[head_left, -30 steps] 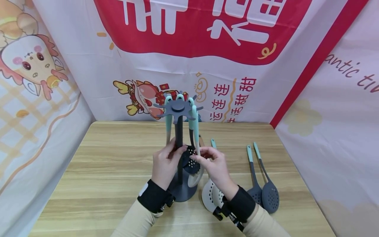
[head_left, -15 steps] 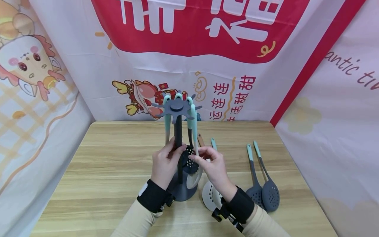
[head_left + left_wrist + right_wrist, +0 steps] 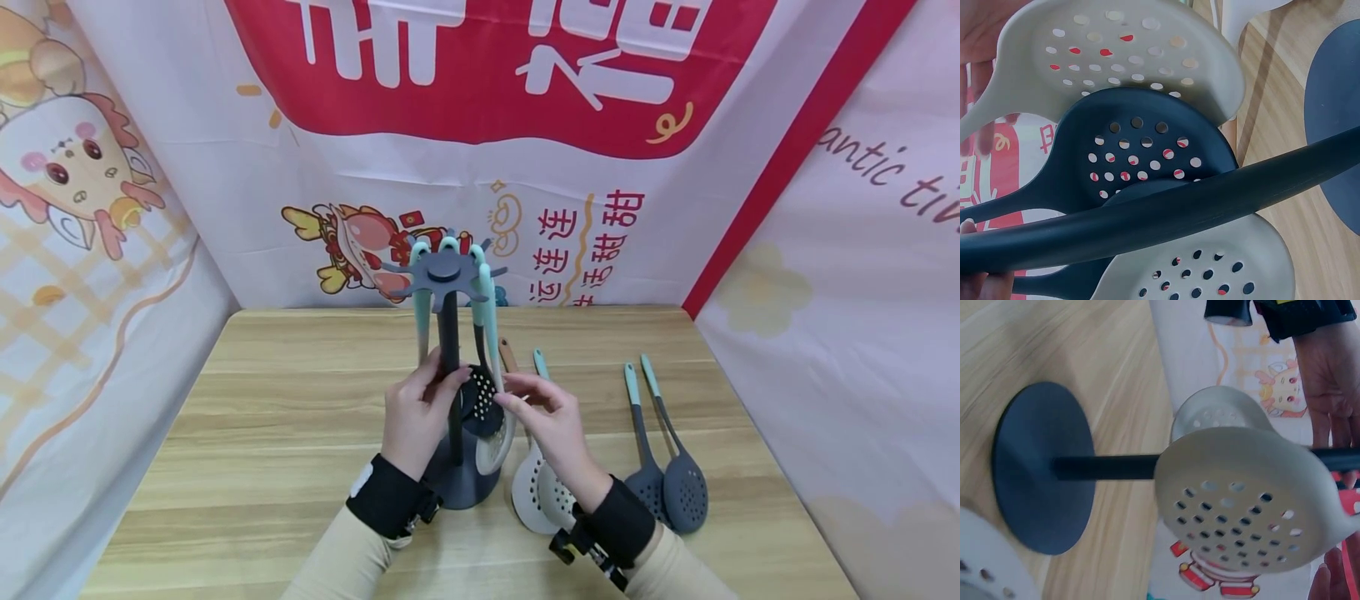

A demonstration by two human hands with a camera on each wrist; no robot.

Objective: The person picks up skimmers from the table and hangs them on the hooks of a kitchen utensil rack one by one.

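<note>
My left hand [image 3: 420, 412] grips the dark post [image 3: 448, 329] of an upright utensil stand with a round base [image 3: 465, 490]. Several turquoise-handled utensils hang from its spoked top [image 3: 441, 279]. At the stand's right side hangs a light-grey skimmer [image 3: 1213, 69], its perforated head angled in the right wrist view. My right hand [image 3: 553, 423] is beside its handle, thumb and fingers apart around the shaft; contact is hard to tell. Between skimmer and post hangs a dark perforated skimmer [image 3: 1072, 150]. Another light-grey skimmer [image 3: 1272, 250] hangs on the other side of the post.
To the right on the wooden table [image 3: 300, 400] lie a dark slotted turner [image 3: 643, 483] and a dark skimmer [image 3: 686, 492]. Light perforated utensils [image 3: 528, 504] lie partly under my right forearm. A brown handle [image 3: 507, 354] shows behind the hanging utensils. Printed cloth surrounds the table.
My right hand has shifted slightly right, its thumb drawing back across the light-grey skimmer's handle. My left hand keeps its grip on the post. The view has shifted a little.
</note>
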